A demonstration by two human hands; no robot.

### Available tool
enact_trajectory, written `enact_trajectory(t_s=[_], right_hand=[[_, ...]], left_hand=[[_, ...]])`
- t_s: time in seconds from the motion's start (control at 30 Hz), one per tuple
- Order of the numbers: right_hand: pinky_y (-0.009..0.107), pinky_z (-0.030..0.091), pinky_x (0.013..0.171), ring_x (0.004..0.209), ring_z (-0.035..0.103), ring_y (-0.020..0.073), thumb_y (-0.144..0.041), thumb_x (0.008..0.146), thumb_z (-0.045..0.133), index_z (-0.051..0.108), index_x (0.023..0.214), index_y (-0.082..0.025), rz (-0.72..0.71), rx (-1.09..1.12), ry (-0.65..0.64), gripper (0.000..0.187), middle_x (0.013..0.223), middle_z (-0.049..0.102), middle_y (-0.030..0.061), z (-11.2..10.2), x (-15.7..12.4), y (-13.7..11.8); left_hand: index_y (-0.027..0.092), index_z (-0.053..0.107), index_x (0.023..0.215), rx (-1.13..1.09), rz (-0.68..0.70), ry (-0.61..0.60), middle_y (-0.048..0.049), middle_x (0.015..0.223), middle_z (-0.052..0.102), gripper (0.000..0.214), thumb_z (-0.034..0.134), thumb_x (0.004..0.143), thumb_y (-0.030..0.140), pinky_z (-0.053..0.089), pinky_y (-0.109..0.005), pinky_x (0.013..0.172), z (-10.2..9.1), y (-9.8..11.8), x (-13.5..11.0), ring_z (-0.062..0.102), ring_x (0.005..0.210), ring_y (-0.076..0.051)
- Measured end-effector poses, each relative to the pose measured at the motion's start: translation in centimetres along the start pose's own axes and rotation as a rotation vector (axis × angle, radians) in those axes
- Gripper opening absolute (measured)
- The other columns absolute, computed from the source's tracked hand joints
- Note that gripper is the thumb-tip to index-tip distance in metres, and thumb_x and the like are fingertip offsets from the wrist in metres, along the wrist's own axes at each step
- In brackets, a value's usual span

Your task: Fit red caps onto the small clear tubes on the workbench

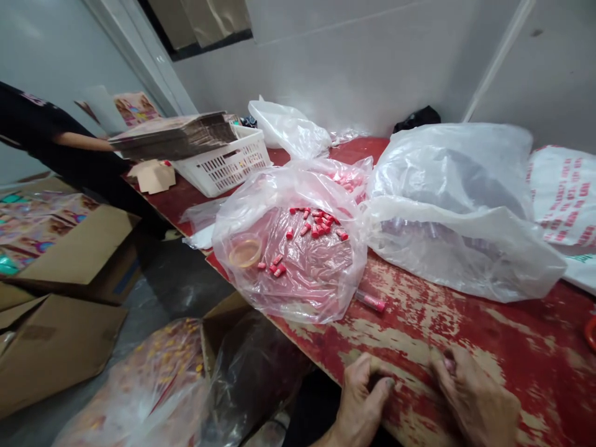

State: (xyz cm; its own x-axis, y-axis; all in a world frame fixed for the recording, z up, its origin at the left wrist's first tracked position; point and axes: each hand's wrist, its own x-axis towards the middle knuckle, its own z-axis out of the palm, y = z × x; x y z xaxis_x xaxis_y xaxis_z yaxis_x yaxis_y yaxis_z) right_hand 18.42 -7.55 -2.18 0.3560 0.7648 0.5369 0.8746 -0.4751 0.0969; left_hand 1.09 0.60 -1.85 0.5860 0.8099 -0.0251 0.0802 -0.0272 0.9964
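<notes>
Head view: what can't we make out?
All in the head view:
Right hand: whether the grip holds something; blur and curled pose hide it.
Large plastic bag: exact contents; its cloudiness veils them.
Printed sack: wording; blurred, right edge crops it.
Red object: identity; right edge crops it.

Tan patches mottle a red table (419, 310), with red-and-pale-pink caps (318, 230), a pink-ended clear tube (372, 302), white basket (233, 166), brown boxes (60, 351) and red-lettered white sack (563, 208).
</notes>
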Motion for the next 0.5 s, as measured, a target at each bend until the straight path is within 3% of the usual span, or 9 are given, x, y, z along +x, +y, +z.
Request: enact_trajectory(t_s=[0.17, 0.3, 0.5], right_hand=[[0.026, 0.03, 0.044, 0.04, 0.053, 0.0159, -0.031, 0.093, 0.032, 0.059, 0.074, -0.02, 0.018, 0.05, -0.032, 0.035, 0.051, 0.057, -0.0004, 0.0, 0.9, -0.2], [0.026, 0.028, 0.047, 0.043, 0.053, 0.0138, -0.027, 0.092, 0.034, 0.053, 0.067, -0.02, 0.016, 0.101, -0.072, 0.032, 0.05, 0.055, -0.0012, 0.1, 1.7, -0.3], [0.026, 0.025, 0.048, 0.042, 0.053, 0.0126, -0.026, 0.094, 0.031, 0.05, 0.067, -0.02, 0.026, 0.094, -0.049, 0.034, 0.049, 0.053, -0.0025, 0.7, 2.4, -0.6]], left_hand=[[0.017, 0.064, 0.071, 0.027, 0.022, -0.019, -0.0033, 0.072, 0.059, 0.017, 0.055, 0.082, 0.027, 0.042, -0.025, 0.069, -0.3, -0.8, 0.1, 0.056, 0.071, -0.016], [0.018, 0.065, 0.078, 0.057, 0.081, -0.07, -0.0038, 0.075, 0.061, 0.018, 0.054, 0.085, 0.03, 0.043, -0.025, 0.069, -0.5, -1.9, 0.3, 0.057, 0.073, -0.017], [0.019, 0.065, 0.076, 0.039, 0.115, -0.036, -0.0022, 0.07, 0.059, 0.022, 0.054, 0.085, 0.035, 0.043, -0.024, 0.066, -0.6, -2.5, 0.5, 0.056, 0.068, -0.016]])
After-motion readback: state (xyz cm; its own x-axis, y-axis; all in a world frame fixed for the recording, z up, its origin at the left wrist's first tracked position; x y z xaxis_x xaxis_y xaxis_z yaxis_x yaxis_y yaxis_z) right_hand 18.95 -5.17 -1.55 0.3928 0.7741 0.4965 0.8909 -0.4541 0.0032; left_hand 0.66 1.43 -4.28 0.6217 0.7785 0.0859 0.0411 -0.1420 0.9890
